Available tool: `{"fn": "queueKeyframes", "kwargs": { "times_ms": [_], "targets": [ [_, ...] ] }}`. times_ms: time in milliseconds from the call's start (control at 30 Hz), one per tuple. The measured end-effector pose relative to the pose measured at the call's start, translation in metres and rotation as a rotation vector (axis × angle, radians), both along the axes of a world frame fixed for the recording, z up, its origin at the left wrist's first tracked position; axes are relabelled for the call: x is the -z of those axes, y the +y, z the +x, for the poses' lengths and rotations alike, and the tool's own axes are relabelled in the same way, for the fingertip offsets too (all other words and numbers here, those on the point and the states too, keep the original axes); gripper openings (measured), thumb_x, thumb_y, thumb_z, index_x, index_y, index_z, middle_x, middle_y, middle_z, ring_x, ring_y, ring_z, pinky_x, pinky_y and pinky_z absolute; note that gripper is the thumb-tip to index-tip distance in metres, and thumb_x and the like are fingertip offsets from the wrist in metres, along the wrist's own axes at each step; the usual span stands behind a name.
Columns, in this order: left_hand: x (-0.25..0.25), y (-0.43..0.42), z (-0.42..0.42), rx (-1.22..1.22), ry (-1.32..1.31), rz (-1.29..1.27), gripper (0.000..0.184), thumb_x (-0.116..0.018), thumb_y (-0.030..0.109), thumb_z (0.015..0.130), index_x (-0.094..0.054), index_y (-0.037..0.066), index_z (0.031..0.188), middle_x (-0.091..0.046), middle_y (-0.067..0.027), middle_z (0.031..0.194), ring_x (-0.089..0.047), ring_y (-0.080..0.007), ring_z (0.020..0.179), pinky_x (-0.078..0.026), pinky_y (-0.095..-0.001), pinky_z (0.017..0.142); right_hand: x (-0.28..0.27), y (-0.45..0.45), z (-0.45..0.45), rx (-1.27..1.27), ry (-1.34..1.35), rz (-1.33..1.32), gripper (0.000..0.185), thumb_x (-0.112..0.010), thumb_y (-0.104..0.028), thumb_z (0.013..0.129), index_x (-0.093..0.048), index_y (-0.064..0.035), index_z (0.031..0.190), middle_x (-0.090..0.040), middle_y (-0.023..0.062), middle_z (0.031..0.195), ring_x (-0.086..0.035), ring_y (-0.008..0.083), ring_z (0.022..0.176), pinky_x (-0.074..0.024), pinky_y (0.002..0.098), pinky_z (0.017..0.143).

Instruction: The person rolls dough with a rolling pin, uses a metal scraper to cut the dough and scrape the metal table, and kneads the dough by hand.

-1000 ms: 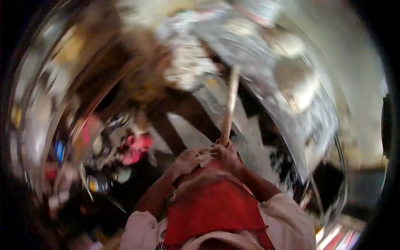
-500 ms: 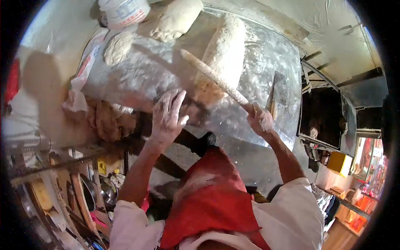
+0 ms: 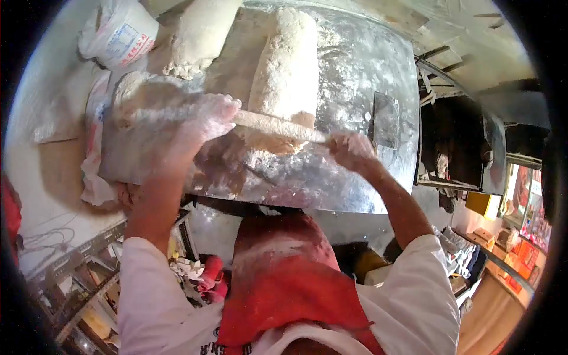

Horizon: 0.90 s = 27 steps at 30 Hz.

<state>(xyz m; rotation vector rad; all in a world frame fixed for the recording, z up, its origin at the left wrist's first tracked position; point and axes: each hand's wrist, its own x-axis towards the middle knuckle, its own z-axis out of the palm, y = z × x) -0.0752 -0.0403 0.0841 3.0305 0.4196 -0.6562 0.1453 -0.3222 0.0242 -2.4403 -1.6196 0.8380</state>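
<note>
Hands: apart — left hand [image 3: 220, 116] and right hand [image 3: 352, 148] grip rolling pin [image 3: 281, 128]
Dough log [image 3: 289, 65]: rolling pin across near end — even grip likely needed

My shiny table in a messy room

I see a grey metal table [image 3: 355, 65] with bright light on it. Left of the table is a pale wall [image 3: 50, 77]. Grey floor [image 3: 349, 223] shows at its near side, with a rack [image 3: 74, 254] near its left corner. Right of it is a dark, boxy space [image 3: 452, 142].
</note>
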Motion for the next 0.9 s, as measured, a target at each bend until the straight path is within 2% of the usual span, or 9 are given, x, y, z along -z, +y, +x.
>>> {"fn": "queueKeyframes", "kwargs": {
  "times_ms": [67,300,433,533,600,667,700,833,900],
  "targets": [
    [0.01,0.019,-0.004,0.043,-0.074,-0.051,0.02,-0.063,0.019,0.082,-0.061,0.008,0.099,-0.066,-0.0133,0.09,-0.067,-0.031,0.087,-0.054,-0.0426,0.078,0.0,0.012,0.019,-0.079,-0.154,0.306,0.026,-0.057,-0.034,0.091,-0.06,-0.0098,0.083,-0.062,0.0105,0.076,-0.062,0.0294,0.058,-0.0531,0.0418,0.051],
    [0.104,0.056,-0.001,-0.051,-0.154,-0.206,0.017,-0.05,0.019,0.088,-0.064,0.01,0.086,-0.066,-0.0178,0.079,-0.067,-0.0346,0.074,-0.052,-0.0471,0.062,0.062,0.038,-0.003,0.089,-0.079,0.2,0.019,-0.05,-0.028,0.092,-0.058,-0.0108,0.091,-0.064,0.012,0.084,-0.066,0.0314,0.072,-0.054,0.0472,0.063],
    [0.132,0.066,-0.002,-0.012,-0.134,-0.176,0.013,-0.054,0.016,0.083,-0.063,0.012,0.091,-0.068,-0.0113,0.083,-0.068,-0.0331,0.082,-0.054,-0.0456,0.071,0.055,0.052,0.0,0.085,-0.215,0.112,0.016,-0.055,-0.026,0.09,-0.06,-0.0106,0.087,-0.066,0.0121,0.088,-0.067,0.031,0.077,-0.0549,0.0458,0.068],
    [0.093,0.066,0.0,0.037,-0.143,-0.286,0.014,-0.059,0.017,0.081,-0.063,0.01,0.092,-0.069,-0.0125,0.084,-0.067,-0.0355,0.084,-0.054,-0.0452,0.074,0.034,0.058,0.004,0.037,-0.079,-0.056,0.011,-0.057,-0.019,0.087,-0.058,-0.0111,0.095,-0.062,0.0127,0.09,-0.064,0.0337,0.075,-0.0515,0.0444,0.067],
    [0.082,0.081,0.004,0.088,-0.107,-0.34,0.017,-0.064,0.022,0.079,-0.063,0.009,0.091,-0.069,-0.0145,0.089,-0.067,-0.0359,0.088,-0.054,-0.0454,0.076,0.048,0.048,0.028,-0.016,0.039,0.129,0.015,-0.056,-0.024,0.091,-0.058,-0.0086,0.091,-0.059,0.0117,0.091,-0.06,0.0323,0.069,-0.0503,0.0446,0.066],
    [0.012,0.076,0.013,-0.472,-0.231,-0.92,0.028,-0.068,0.022,0.074,-0.062,0.009,0.098,-0.066,-0.0116,0.09,-0.066,-0.0327,0.078,-0.053,-0.0425,0.069,0.053,0.046,0.031,-0.013,-0.055,0.132,0.015,-0.055,-0.023,0.091,-0.058,-0.0086,0.09,-0.058,0.0113,0.091,-0.06,0.0316,0.07,-0.0513,0.0448,0.066],
    [0.014,0.09,0.048,0.021,0.112,-0.345,0.032,-0.069,0.026,0.077,-0.063,0.01,0.104,-0.066,-0.0107,0.095,-0.066,-0.0294,0.08,-0.052,-0.0388,0.068,0.056,0.046,0.034,-0.009,-0.099,0.126,0.015,-0.055,-0.023,0.091,-0.058,-0.0085,0.089,-0.058,0.0112,0.091,-0.06,0.0312,0.07,-0.0517,0.0449,0.066],
    [0.115,0.099,0.021,0.08,-0.3,-0.232,0.033,-0.052,0.039,0.091,-0.065,0.012,0.106,-0.067,-0.0153,0.099,-0.06,-0.0342,0.105,-0.047,-0.0446,0.09,0.054,0.082,0.056,0.033,-0.239,0.15,0.012,-0.064,-0.018,0.082,-0.061,-0.012,0.092,-0.059,0.0105,0.092,-0.064,0.0325,0.08,-0.0545,0.0452,0.068],
    [0.142,0.097,0.025,-0.148,-0.17,-0.303,0.035,-0.049,0.04,0.092,-0.066,0.013,0.106,-0.068,-0.0152,0.099,-0.06,-0.0339,0.105,-0.046,-0.0443,0.093,0.072,0.089,0.06,0.052,-0.203,0.081,0.026,-0.069,-0.018,0.076,-0.062,-0.015,0.1,-0.059,0.0098,0.097,-0.065,0.031,0.091,-0.0548,0.045,0.075]
  ]
}}
